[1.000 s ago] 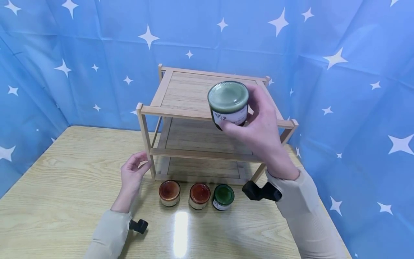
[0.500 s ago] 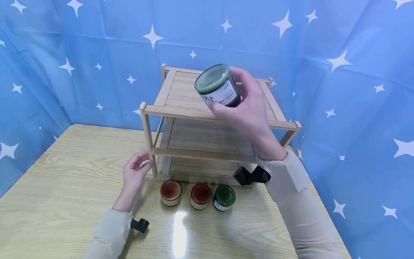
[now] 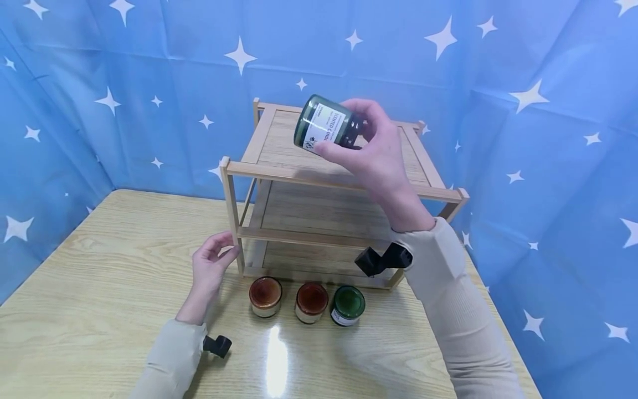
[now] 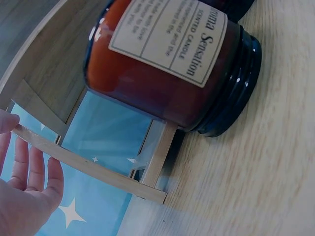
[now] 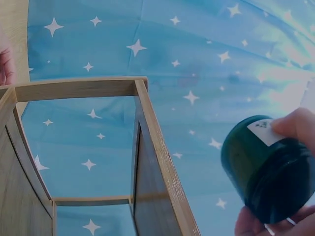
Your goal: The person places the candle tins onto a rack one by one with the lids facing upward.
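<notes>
My right hand (image 3: pixel 376 147) grips a green glass scented candle jar (image 3: pixel 324 122) above the rack's top shelf. The jar lies tilted, its base to the left and its dark lid end toward the palm; its white label shows. At the wooden rack (image 3: pixel 306 173), my left hand (image 3: pixel 214 260) holds the front left leg, thumb in front and fingers partly hidden behind. On the table before the rack stand an amber candle jar (image 3: pixel 265 293), a second, redder one (image 3: pixel 312 299) and a green one (image 3: pixel 348 302), bases up. In the left wrist view, a labelled amber candle jar (image 4: pixel 162 54) looms close.
The rack has a middle shelf (image 3: pixel 324 210) and a lower shelf (image 3: pixel 314 259). Behind it hangs a blue curtain (image 3: pixel 164 83) with white stars. The wooden table (image 3: pixel 109 277) spreads to the left and front. Black wrist cameras sit on both sleeves.
My right hand has moved up and left, turning the green candle jar onto its side so that its label faces the head view. My left hand stays at the leg.
</notes>
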Tool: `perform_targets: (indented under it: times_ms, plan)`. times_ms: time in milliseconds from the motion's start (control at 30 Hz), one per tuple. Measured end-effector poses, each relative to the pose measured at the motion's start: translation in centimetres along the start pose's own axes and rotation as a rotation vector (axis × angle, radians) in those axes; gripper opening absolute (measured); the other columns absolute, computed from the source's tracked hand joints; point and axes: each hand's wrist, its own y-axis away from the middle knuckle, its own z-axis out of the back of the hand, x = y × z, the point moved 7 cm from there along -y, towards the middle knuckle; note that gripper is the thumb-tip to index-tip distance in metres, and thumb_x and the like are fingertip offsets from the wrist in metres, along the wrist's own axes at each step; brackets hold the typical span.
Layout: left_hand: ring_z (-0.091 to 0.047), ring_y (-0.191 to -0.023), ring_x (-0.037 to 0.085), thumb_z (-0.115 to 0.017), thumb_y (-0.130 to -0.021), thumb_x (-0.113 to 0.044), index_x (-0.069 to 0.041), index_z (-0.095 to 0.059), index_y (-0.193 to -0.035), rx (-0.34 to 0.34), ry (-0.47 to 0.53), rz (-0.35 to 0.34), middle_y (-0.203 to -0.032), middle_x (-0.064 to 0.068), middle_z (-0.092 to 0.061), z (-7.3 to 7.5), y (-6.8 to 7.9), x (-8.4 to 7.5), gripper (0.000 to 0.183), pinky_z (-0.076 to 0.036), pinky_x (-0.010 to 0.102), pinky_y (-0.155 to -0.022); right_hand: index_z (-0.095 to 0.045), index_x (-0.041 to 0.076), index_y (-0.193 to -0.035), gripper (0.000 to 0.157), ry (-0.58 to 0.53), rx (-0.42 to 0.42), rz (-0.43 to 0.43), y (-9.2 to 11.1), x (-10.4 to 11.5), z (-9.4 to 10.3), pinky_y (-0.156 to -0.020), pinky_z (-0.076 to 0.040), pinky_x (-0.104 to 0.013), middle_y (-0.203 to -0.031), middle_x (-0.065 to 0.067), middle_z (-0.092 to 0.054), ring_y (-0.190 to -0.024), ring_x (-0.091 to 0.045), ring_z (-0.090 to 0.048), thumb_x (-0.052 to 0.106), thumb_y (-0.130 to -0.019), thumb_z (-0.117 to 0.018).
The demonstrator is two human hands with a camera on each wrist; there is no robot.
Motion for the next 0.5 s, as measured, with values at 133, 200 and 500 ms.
perform_targets:
  times_ms: [133, 200, 500]
  plan:
    - [-0.061, -0.082, 0.008, -0.054, -0.073, 0.028, -0.013, -0.069, -0.093, 0.003, 0.003, 0.000, -0.085, -0.003, -0.067, 0.0, 0.0, 0.0, 0.048, -0.055, 0.021, -0.075, -0.053, 0.007, -0.116, 0.053, 0.018, 0.007, -0.031, -0.3, 0.0, -0.2, -0.069, -0.052, -0.027, -0.108, -0.006, -0.054, -0.093, -0.021, -0.055, 0.003, -0.069, -0.078]
    - [-0.061, -0.082, 0.009, -0.054, -0.073, 0.028, -0.014, -0.069, -0.093, 0.005, 0.007, -0.003, -0.085, -0.003, -0.067, -0.1, -0.1, 0.0, 0.048, -0.055, 0.021, -0.075, -0.052, 0.007, -0.117, 0.054, 0.008, 0.012, -0.053, -0.5, 0.0, -0.4, -0.070, -0.053, -0.027, -0.110, -0.007, -0.053, -0.095, -0.022, -0.054, 0.002, -0.069, -0.078]
    - [-0.061, -0.082, 0.008, -0.055, -0.074, 0.028, -0.013, -0.069, -0.094, 0.020, 0.004, -0.020, -0.085, -0.004, -0.067, 0.0, -0.1, 0.0, 0.047, -0.055, 0.020, -0.074, -0.051, 0.006, -0.122, 0.062, 0.052, 0.036, -0.138, -1.5, 0.1, -0.9, -0.078, -0.056, -0.032, -0.113, -0.009, -0.055, -0.102, -0.021, -0.055, -0.004, -0.067, -0.078]
